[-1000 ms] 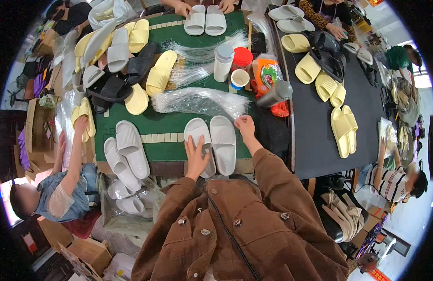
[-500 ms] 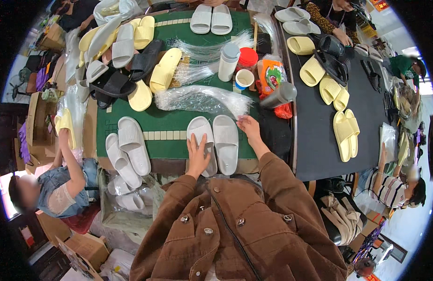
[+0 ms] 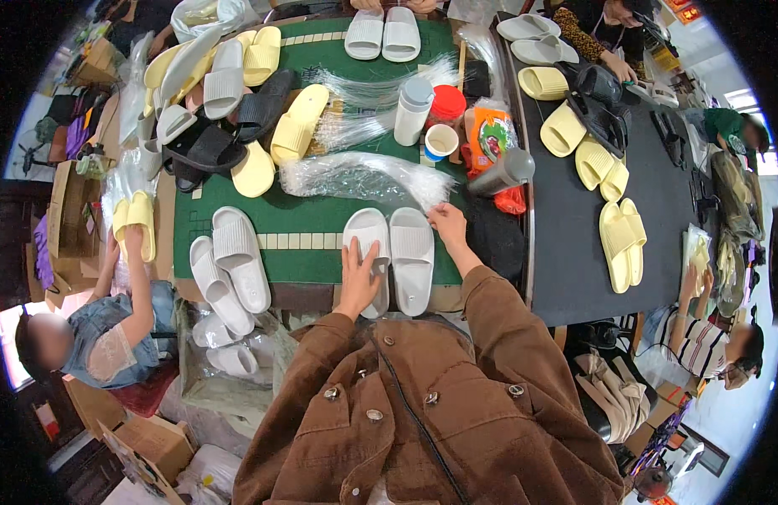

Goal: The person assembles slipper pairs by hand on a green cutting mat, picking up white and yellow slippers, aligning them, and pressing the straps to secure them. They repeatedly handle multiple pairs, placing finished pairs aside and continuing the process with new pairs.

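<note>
A pair of light grey slippers stands on the green table top at its near edge, toes away from me. My left hand [image 3: 359,278] lies over the left slipper [image 3: 366,225] with its fingers stretched out across the strap. The right slipper [image 3: 412,261] sits beside it, untouched. My right hand [image 3: 450,229] is closed in a pinch at the near right end of a bundle of thin clear plastic strands [image 3: 355,178] in a clear bag. Its fingertips seem to hold strand ends, too fine to count. Another grey pair [image 3: 237,261] lies to the left, one slipper overlapping the other.
Yellow, grey and black slippers pile up at the far left. A white bottle [image 3: 413,111], a paper cup [image 3: 440,142] and a grey flask [image 3: 502,172] stand right of the strands. Several yellow slippers lie on the dark table [image 3: 566,278]. Co-workers handle slippers around.
The grey pair in front of me has shifted slightly right. My right hand has moved up a little toward the strands. The co-worker at left now holds a yellow pair against clear bags.
</note>
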